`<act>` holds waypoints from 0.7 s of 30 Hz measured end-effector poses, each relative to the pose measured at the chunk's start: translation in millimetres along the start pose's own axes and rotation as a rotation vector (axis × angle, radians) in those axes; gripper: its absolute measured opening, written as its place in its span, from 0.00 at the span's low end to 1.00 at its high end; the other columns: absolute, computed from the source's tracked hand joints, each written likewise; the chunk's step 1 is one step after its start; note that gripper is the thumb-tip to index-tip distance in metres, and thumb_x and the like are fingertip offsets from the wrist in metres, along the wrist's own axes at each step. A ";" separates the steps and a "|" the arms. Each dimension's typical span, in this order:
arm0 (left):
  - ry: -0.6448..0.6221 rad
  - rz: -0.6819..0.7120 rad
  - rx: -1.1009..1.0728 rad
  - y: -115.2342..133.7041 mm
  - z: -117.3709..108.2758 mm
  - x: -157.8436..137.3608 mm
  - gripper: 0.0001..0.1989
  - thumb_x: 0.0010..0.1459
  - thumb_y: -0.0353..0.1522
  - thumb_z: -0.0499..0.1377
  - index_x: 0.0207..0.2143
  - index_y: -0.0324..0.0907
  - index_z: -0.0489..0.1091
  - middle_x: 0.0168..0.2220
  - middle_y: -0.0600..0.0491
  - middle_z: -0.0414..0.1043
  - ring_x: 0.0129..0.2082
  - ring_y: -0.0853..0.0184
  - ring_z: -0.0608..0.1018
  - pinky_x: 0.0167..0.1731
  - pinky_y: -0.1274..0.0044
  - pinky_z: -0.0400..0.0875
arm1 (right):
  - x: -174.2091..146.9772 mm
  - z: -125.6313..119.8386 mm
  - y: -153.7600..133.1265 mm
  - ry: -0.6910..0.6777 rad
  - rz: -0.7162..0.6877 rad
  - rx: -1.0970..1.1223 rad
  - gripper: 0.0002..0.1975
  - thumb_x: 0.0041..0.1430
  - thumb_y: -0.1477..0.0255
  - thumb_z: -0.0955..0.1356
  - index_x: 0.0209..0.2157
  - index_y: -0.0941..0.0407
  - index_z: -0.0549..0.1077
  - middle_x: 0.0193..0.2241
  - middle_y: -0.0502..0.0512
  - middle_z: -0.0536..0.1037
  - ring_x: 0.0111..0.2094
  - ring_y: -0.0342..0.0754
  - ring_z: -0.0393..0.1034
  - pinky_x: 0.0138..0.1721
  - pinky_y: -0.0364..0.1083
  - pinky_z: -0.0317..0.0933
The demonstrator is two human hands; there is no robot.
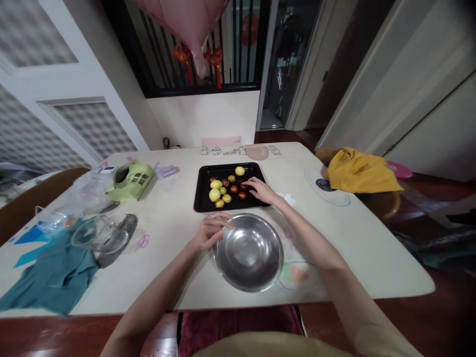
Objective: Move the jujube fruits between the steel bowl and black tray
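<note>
A black rectangular tray (pixel 203 201) lies mid-table with small round fruits on it that look like cherry tomatoes. Some are yellow-green (pixel 214 195), others red (pixel 234 189), and a pale yellow one (pixel 240 171) sits apart at the back. My right hand (pixel 260 191) reaches over the tray's right side, fingers stretched out, fingertips at a dark red tomato (pixel 243 186); no firm grip shows. In front of the tray stands a shiny metal bowl (pixel 248 253) with nothing in it. Beside its upper left rim my left hand (pixel 212 231) rests, fingers apart and holding nothing.
To the left are a green tissue pack (pixel 136 179), a clear plastic bag (pixel 84 196), a clear glass container (pixel 100 235) and a teal cloth (pixel 55 272). A yellow cloth (pixel 359 171) hangs over a chair at the right. A pink balloon (pixel 189 22) hangs above.
</note>
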State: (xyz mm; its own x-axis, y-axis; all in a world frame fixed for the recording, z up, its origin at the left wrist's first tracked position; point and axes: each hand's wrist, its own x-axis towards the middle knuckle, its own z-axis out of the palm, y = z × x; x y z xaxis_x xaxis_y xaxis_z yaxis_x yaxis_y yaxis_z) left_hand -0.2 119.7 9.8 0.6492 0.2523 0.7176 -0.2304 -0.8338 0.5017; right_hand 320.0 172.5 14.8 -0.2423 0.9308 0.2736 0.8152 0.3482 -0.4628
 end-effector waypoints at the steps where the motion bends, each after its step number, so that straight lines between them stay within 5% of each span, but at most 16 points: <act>1: -0.012 0.009 -0.009 -0.9 1.0 -0.7 0.27 0.76 0.41 0.52 0.25 0.40 0.74 0.39 0.43 0.86 0.52 0.54 0.82 0.49 0.63 0.77 | 0.6 4.0 4.4 -0.024 -0.030 0.001 0.28 0.62 0.83 0.67 0.62 0.52 0.76 0.57 0.61 0.74 0.59 0.56 0.73 0.64 0.59 0.68; 7: -0.092 0.039 0.060 -7.3 4.6 -4.2 0.25 0.76 0.42 0.51 0.28 0.40 0.74 0.38 0.44 0.85 0.52 0.52 0.83 0.49 0.62 0.75 | 1.1 17.4 22.1 -0.052 -0.097 0.006 0.29 0.64 0.81 0.66 0.65 0.51 0.72 0.59 0.62 0.72 0.60 0.57 0.71 0.66 0.61 0.66; 21: -0.099 -0.015 0.070 -9.9 1.7 -8.4 0.23 0.77 0.42 0.49 0.36 0.39 0.76 0.37 0.42 0.81 0.50 0.53 0.83 0.47 0.63 0.81 | 0.9 28.4 13.0 0.082 0.010 0.005 0.18 0.62 0.79 0.70 0.53 0.52 0.78 0.48 0.59 0.76 0.51 0.58 0.75 0.56 0.56 0.71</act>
State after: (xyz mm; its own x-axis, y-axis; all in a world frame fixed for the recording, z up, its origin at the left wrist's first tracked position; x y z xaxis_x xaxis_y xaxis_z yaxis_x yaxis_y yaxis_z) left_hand -2.1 125.0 -2.0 0.7215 0.2180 0.6572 -0.1715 -0.8633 0.4746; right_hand 315.4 181.1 -14.9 -0.1904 0.9221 0.3370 0.8147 0.3400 -0.4698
